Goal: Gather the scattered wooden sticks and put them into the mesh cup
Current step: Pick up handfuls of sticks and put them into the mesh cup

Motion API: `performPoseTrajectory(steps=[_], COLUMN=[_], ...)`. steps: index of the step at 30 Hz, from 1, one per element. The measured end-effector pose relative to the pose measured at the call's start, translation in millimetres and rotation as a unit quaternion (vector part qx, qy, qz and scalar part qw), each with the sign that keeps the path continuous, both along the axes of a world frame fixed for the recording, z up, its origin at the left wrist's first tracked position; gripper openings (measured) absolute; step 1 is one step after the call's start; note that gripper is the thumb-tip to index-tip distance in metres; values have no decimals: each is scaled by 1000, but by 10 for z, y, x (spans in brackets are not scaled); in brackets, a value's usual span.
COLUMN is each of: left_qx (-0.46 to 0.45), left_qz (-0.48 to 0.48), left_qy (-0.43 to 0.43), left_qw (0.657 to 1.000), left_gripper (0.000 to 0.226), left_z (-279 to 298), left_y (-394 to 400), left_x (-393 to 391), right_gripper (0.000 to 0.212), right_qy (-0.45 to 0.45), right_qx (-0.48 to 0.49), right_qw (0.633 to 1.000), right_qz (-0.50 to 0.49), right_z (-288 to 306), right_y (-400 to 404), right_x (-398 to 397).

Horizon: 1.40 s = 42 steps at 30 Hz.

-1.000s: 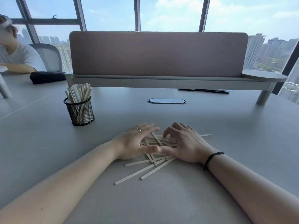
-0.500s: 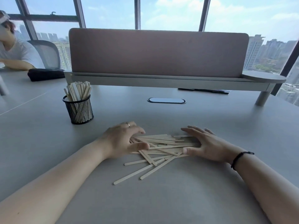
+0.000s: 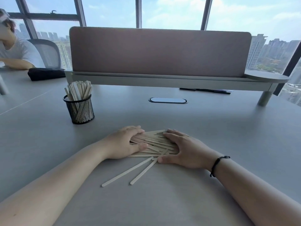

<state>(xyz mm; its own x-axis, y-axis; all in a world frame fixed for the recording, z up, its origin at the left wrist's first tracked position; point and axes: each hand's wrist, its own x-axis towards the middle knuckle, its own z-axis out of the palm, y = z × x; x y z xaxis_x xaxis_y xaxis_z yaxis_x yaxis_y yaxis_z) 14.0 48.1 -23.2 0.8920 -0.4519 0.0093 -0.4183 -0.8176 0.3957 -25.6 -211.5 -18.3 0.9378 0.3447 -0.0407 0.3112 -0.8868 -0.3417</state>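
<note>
Hands drawn closer: left hand (image 3: 125, 142) and right hand (image 3: 184, 149), fingers flat, unclenched, bracketing stick pile (image 3: 154, 142); mesh cup (image 3: 79, 110) holds upright sticks (image 3: 79, 90); grey counter (image 3: 228, 128), windows (image 3: 162, 10) behind.

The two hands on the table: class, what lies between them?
In the head view, a pile of wooden sticks lies between the left hand and right hand.

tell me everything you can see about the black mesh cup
The mesh cup is a small round holder of black wire mesh, seemingly metal, with a solid rim and base. It stands upright on the grey table, to the far left of both hands, and neither touches it. It already holds a bunch of pale wooden sticks that fan out above the rim and show faintly through the mesh. Nothing else is against it.
</note>
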Motion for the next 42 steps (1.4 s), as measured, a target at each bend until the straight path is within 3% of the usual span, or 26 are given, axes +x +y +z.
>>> performPoseTrajectory(steps=[4, 7, 10, 16, 22, 31, 36, 42], left_qx=[48, 126, 77, 38, 36, 92, 57, 15], left_qz=[-45, -73, -47, -44, -60, -86, -85, -75], left_qy=[68, 37, 39, -28, -41, -119, -123, -112], left_qw=[996, 989, 995, 998, 997, 985, 987, 991], left_gripper=[122, 137, 124, 66, 67, 54, 84, 54], left_z=[155, 201, 225, 241, 168, 65, 21, -16], left_y=[-19, -90, -130, -95, -67, -184, -229, -231], left_x=[-128, -222, -224, -152, -93, -145, -133, -71], right_gripper=[103, 103, 105, 110, 105, 69, 58, 51], right_qy=[-33, -44, -53, -47, -49, -123, -166, -141], right_qx=[-3, 2, 3, 7, 5, 24, 3, -43], right_qw=[999, 999, 998, 999, 999, 992, 986, 989], right_qz=[-15, -21, -24, -2, 6, -16, 5, 20], right_z=[19, 15, 11, 1, -21, -93, -102, -24], right_y=[47, 45, 36, 15, 3, 5, 55, 83], right_x=[-20, -5, 1, 4, 22, 70, 128, 130])
